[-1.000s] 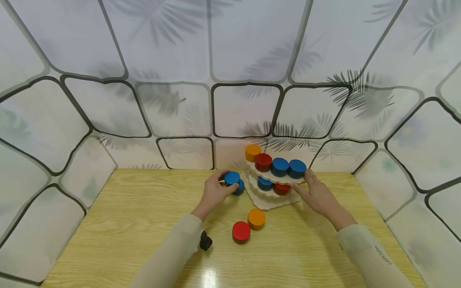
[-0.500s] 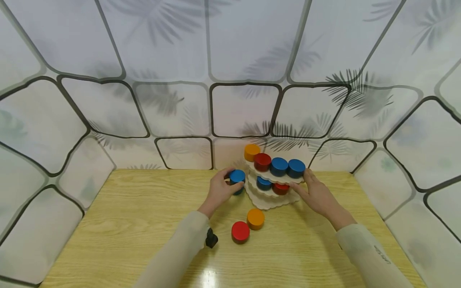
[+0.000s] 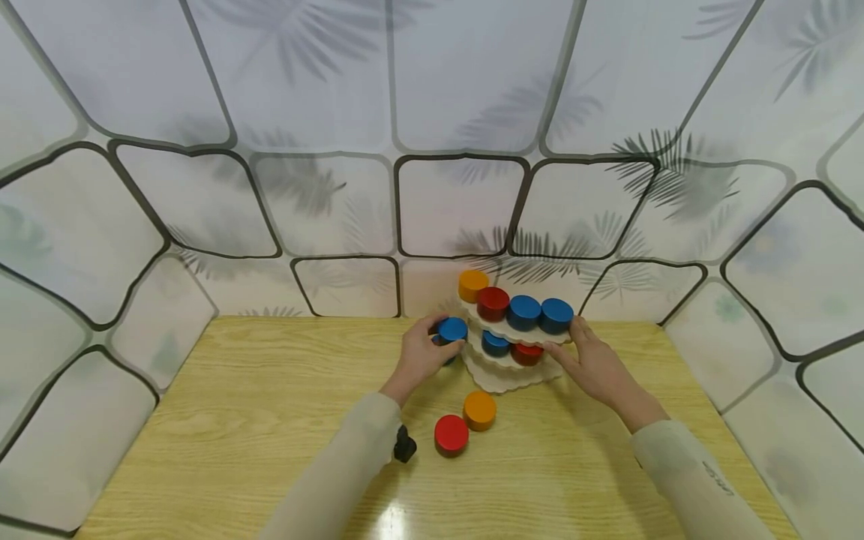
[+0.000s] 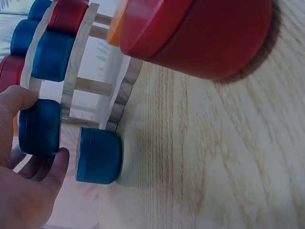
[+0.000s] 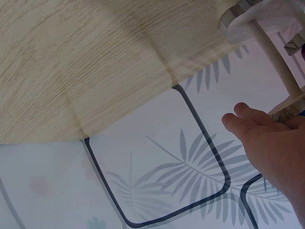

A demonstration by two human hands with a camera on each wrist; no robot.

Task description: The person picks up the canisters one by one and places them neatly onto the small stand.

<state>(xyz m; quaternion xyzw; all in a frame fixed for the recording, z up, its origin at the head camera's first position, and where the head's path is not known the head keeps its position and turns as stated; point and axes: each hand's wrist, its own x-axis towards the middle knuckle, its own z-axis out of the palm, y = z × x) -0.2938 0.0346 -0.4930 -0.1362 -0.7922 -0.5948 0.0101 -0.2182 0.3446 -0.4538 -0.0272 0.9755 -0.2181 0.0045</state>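
My left hand (image 3: 421, 358) pinches a blue round tin (image 4: 40, 128) between thumb and fingers, raised beside the left edge of a pale wooden three-tier stand (image 3: 501, 381). A second blue tin (image 4: 99, 155) stands on the table below it, next to the stand's base. At the stand's right end, my right hand (image 3: 603, 371) grips the edge of the top tier. That tier carries an orange tin (image 3: 473, 286), a red tin (image 3: 493, 304) and two blue tins. On the middle tier sit a blue tin (image 3: 496, 343) and a red tin (image 3: 526, 354), partly hidden by the tier above.
In front of the stand, a loose red tin (image 3: 451, 436) and an orange tin (image 3: 480, 410) stand close together on the wooden table (image 3: 256, 420). A patterned wall covering (image 3: 462, 206) rises right behind the stand and along both sides.
My left hand has moved right with the blue tin, from above the other blue tin to the stand's left edge. My right hand keeps its place on the top tier.
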